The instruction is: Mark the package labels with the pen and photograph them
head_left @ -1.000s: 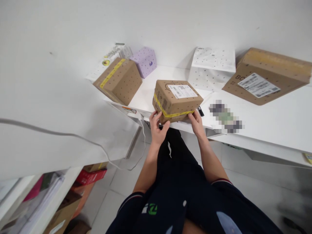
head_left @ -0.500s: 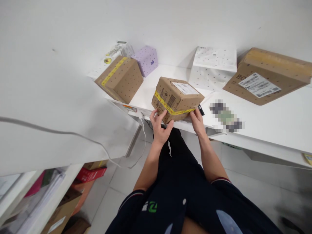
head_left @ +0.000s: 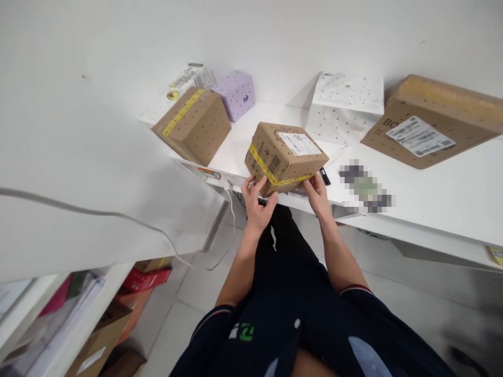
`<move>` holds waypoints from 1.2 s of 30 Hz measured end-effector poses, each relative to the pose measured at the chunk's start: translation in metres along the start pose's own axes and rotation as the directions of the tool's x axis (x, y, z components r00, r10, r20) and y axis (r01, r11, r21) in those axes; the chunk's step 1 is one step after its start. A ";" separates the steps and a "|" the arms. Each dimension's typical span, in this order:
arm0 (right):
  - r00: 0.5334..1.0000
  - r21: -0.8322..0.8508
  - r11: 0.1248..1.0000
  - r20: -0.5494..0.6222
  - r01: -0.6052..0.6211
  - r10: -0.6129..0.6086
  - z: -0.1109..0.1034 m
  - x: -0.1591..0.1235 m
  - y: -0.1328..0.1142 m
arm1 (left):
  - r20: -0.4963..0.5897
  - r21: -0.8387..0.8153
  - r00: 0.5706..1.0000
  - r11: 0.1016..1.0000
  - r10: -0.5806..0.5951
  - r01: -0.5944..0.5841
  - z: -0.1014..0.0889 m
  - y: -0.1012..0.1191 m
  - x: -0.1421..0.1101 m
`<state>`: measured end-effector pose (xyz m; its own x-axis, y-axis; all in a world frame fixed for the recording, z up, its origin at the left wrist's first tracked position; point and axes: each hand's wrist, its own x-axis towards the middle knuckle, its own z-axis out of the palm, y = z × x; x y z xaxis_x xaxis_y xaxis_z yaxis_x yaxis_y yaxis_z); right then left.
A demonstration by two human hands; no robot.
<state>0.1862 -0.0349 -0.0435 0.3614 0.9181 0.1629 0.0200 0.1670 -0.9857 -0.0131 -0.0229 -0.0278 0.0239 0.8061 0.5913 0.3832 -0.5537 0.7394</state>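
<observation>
A brown cardboard box with yellow tape around it and a white label on top sits tilted at the front edge of the white table. My left hand grips its near left corner, thumb and fingers spread along the lower edge. On the right side, the fingers of my right hand hold the box's lower right edge, their tips partly hidden by it. A small black object lies just beyond my right fingertips.
Behind stand another taped brown box, a purple box and a white dotted package. A large labelled carton leans at the right, near a blurred-out item. A white cable hangs at the left, above a shelf with boxes.
The box and both hands have shifted very slightly as the box tilts a little. Both hands keep their hold.
</observation>
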 end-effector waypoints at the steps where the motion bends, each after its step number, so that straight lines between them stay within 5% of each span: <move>1: 1.000 0.022 1.000 0.007 -0.006 0.005 0.001 0.000 -0.001 | -0.006 0.011 1.000 1.000 0.016 -0.016 0.000 0.002 0.001; 7: 0.975 0.024 0.978 0.090 -0.207 0.204 0.011 -0.003 -0.008 | -0.047 0.108 0.983 0.979 0.179 -0.173 -0.010 0.018 0.020; 13: 0.868 0.014 0.900 0.271 -0.435 0.415 0.028 -0.019 -0.010 | -0.013 0.217 0.976 0.954 0.216 -0.208 -0.020 0.027 0.047; 18: 0.800 -0.127 0.878 0.368 -0.461 0.474 0.023 -0.022 -0.019 | 0.058 0.193 0.977 0.958 0.204 -0.212 -0.014 0.026 0.053; 21: 0.803 -0.206 0.909 0.425 -0.363 0.417 0.012 -0.019 -0.034 | 0.019 0.134 0.983 0.974 0.183 -0.184 -0.009 0.029 0.053; 23: 0.853 -0.212 0.933 0.385 -0.290 0.352 0.004 -0.016 -0.044 | -0.031 0.075 0.991 0.989 0.127 -0.124 -0.006 0.032 0.055; 28: 0.986 -0.228 0.961 0.011 -0.159 0.166 -0.014 -0.004 -0.053 | -0.147 -0.053 0.989 0.999 -0.004 -0.004 0.002 0.030 0.063; 32: 0.984 -0.323 0.946 -0.166 0.000 -0.056 -0.010 0.002 -0.057 | -0.170 -0.039 0.979 0.994 -0.109 0.104 0.007 0.026 0.069; 36: 0.928 -0.468 0.826 -0.029 0.315 -0.371 0.010 0.003 -0.067 | -0.177 -0.042 0.972 0.988 -0.152 0.147 0.007 0.029 0.074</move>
<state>0.1766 -0.0396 0.0235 0.3553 0.7799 0.5153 0.5670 0.2585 -0.7821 0.0063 0.0222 0.0350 -0.1982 0.8310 0.5198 0.3437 -0.4377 0.8308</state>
